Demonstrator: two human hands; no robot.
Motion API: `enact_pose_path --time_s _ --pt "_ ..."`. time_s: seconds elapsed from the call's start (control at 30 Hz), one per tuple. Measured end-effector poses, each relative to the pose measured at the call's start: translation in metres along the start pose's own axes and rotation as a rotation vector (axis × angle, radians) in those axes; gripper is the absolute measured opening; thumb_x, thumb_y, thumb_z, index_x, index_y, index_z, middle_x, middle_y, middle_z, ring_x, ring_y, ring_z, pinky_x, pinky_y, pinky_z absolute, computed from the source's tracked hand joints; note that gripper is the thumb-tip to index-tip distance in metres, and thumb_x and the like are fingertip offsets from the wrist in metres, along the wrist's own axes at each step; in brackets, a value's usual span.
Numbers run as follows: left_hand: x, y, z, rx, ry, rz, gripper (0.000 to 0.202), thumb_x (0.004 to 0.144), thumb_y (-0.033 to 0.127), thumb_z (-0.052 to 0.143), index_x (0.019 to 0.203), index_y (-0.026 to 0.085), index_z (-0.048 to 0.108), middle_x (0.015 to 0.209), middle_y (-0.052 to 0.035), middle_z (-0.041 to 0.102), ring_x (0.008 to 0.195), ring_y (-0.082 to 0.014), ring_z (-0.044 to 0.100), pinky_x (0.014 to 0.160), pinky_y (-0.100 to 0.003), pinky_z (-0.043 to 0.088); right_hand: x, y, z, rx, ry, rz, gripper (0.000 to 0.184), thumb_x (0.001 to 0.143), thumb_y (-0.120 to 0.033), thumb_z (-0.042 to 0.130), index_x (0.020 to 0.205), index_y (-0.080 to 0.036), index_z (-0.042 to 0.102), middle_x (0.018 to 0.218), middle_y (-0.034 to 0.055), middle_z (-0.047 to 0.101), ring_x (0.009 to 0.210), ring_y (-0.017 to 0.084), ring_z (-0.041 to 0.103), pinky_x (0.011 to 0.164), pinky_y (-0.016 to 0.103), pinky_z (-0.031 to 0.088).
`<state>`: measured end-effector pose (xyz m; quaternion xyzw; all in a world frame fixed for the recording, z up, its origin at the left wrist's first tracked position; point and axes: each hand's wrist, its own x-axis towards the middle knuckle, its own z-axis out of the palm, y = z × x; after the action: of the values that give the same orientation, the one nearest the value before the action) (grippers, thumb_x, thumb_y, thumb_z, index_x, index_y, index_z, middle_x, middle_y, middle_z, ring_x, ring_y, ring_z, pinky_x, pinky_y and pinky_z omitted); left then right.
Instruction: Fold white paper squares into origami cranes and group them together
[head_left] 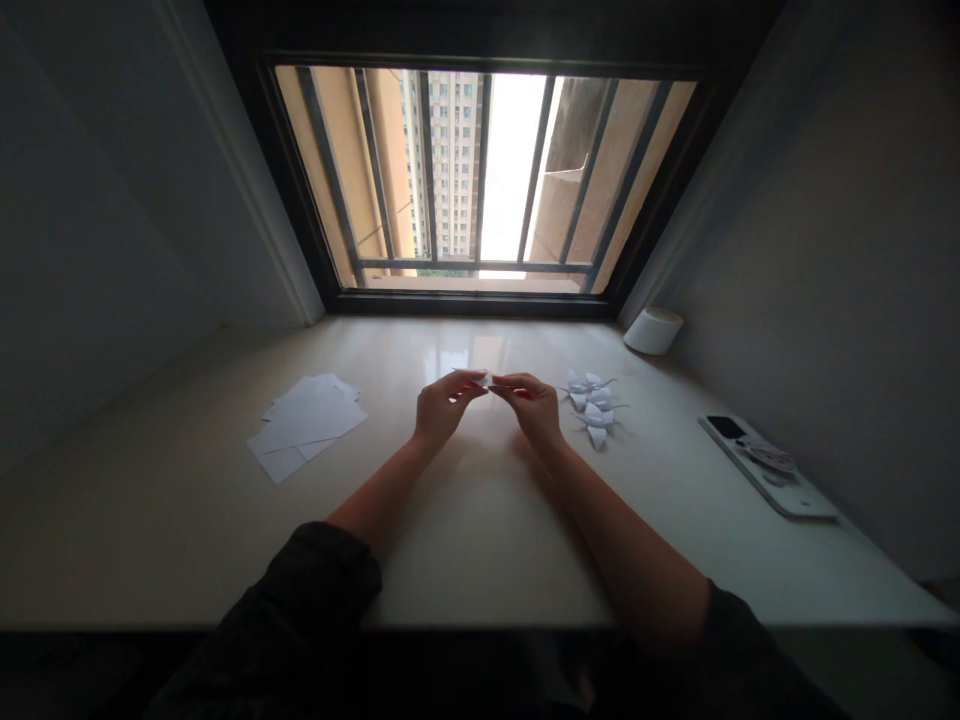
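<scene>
Between my two hands, raised over the middle of the table, is a small folded piece of white paper point(487, 379). My left hand point(448, 402) pinches it from the left with thumb and fingers. From the other side my right hand point(531, 400) grips it the same way, and the fingertips nearly meet. Most of the paper is hidden by the fingers. Just right of my right hand lie several folded white paper cranes point(592, 400) in a cluster. Off to the left, loose white paper sheets point(307, 425) are piled and fanned out unevenly.
A phone point(772, 470) with small things on its back lies on the white table point(465, 540) at the right. At the back right corner stands a white cylinder-like object point(653, 331). A dark-framed window point(480, 304) with bars borders the far edge.
</scene>
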<state>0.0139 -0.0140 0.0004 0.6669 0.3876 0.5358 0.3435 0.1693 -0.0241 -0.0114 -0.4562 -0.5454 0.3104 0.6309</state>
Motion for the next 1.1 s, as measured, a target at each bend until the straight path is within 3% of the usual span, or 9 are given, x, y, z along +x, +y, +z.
enact_pose_path --time_s 0.17,0.43,0.9,1.1 --pt "0.001 -0.003 -0.001 -0.040 0.037 0.005 0.023 0.072 0.035 0.069 0.092 0.024 0.072 0.098 -0.0049 0.071 0.089 -0.0211 0.066 0.087 -0.036 0.051 0.000 0.003 0.002 0.126 -0.061 0.060 0.023 0.063 -0.036 0.076 0.082 -0.024 0.074 0.085 0.0042 0.073 0.078 0.020 0.065 0.069 0.032 0.050" --pt "0.002 0.004 -0.005 -0.086 0.043 -0.002 0.018 0.069 0.032 0.071 0.086 0.024 0.074 0.094 -0.0045 0.072 0.092 -0.0227 0.066 0.088 -0.037 0.050 0.000 -0.002 0.005 0.263 -0.108 0.162 0.031 0.055 -0.037 0.080 0.081 -0.022 0.075 0.085 0.0037 0.074 0.085 0.025 0.068 0.086 0.043 0.052" --pt "0.006 0.004 -0.009 -0.059 0.011 0.041 0.015 0.066 0.033 0.074 0.079 0.025 0.074 0.083 -0.0031 0.073 0.084 -0.0234 0.068 0.081 -0.038 0.053 0.001 -0.006 0.001 0.286 -0.143 0.182 0.026 0.056 -0.037 0.079 0.078 -0.022 0.075 0.081 0.0036 0.074 0.082 0.024 0.068 0.086 0.043 0.051" --pt "0.006 -0.001 -0.006 -0.115 0.050 0.009 0.015 0.065 0.033 0.075 0.077 0.023 0.074 0.079 -0.0040 0.073 0.078 -0.0222 0.068 0.079 -0.039 0.054 0.001 -0.005 0.001 0.290 -0.141 0.198 0.026 0.056 -0.037 0.079 0.077 -0.022 0.075 0.081 0.0034 0.074 0.081 0.024 0.068 0.086 0.043 0.051"
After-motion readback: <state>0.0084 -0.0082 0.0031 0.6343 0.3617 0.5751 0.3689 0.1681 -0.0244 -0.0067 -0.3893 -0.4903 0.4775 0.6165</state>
